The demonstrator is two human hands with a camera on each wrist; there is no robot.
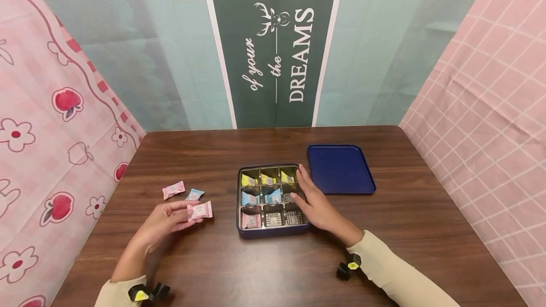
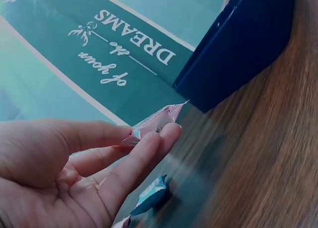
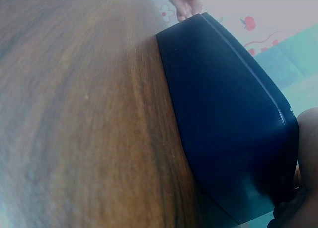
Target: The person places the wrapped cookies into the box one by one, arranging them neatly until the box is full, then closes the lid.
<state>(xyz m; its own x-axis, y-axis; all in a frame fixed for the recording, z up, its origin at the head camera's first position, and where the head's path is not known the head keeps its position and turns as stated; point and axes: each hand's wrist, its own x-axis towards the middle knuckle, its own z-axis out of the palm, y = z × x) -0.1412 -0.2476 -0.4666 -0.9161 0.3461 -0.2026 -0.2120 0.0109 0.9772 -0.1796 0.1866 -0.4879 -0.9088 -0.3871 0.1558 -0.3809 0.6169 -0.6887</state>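
Loading, apparently: left hand point(image 1: 162, 222) pinches pink pillow-shaped plastic-wrapped sweet point(image 1: 200, 211).
Right hand point(image 1: 316, 206), fingers outstretched, touches square navy tin point(image 1: 275, 233); rightward carry likely next.

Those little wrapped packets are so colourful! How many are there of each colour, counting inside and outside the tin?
Yellow packets: 3, all in the tin
Blue packets: 3, two in the tin, one on the table
Pink packets: 3, one in the tin, one on the table, one in the left grip
Total: 9

Plain cream sleeves point(image 1: 403, 271); black wrist-worn devices point(image 1: 343, 270), each bearing yellow patch point(image 1: 353, 266).
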